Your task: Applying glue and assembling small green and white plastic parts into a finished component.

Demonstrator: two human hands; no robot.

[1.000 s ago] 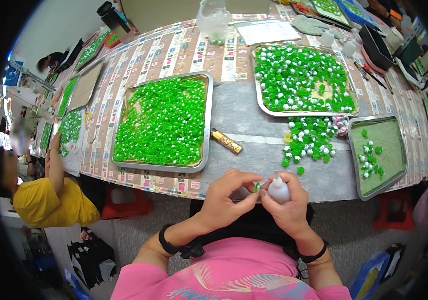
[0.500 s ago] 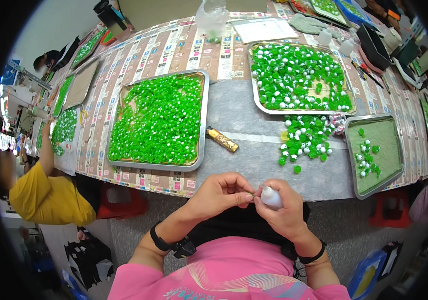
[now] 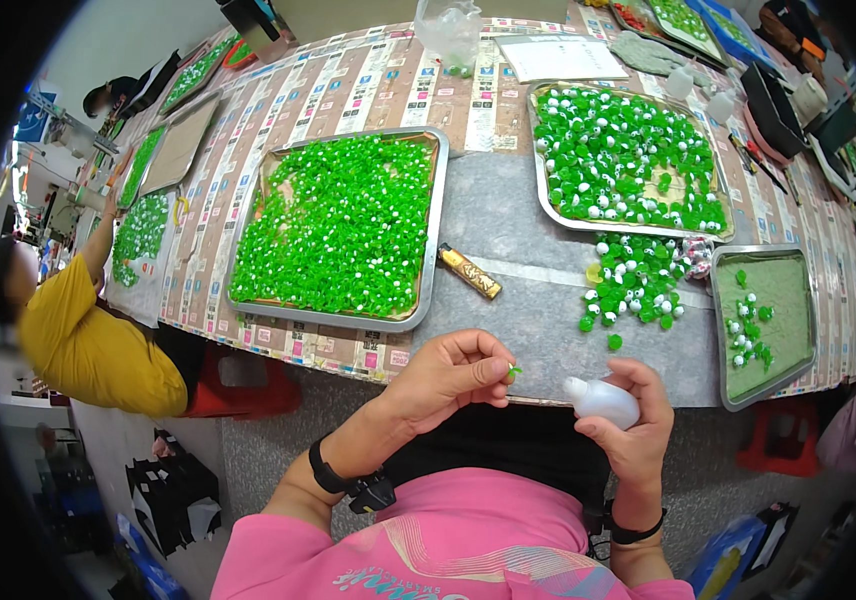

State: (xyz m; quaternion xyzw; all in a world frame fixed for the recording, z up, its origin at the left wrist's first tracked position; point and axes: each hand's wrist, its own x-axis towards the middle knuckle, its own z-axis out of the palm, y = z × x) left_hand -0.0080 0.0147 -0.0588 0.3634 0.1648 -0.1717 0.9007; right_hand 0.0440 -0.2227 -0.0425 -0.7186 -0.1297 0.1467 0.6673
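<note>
Over the table's front edge, my left hand (image 3: 453,380) pinches a small green plastic piece (image 3: 514,371) between thumb and forefinger. My right hand (image 3: 640,425) is wrapped round a small white squeeze bottle (image 3: 608,404). The bottle lies tilted on its side, its nozzle toward my left hand and apart from the piece. Just beyond the bottle is a loose pile of green pieces with white eyeball-like balls (image 3: 628,285). A gold and black lighter (image 3: 469,272) lies on the grey cloth (image 3: 493,205).
A metal tray (image 3: 438,215) full of green pieces stands left. Another tray (image 3: 633,230), with green-and-white pieces, stands at the back right. A shallower tray (image 3: 788,330) holds several pieces at the right. A co-worker in a yellow top (image 3: 98,340) sits at the left.
My right hand has drawn the bottle away to the right and tipped it from upright toward its side. My left hand keeps its pinch on the green piece. The whole view has shifted slightly.
</note>
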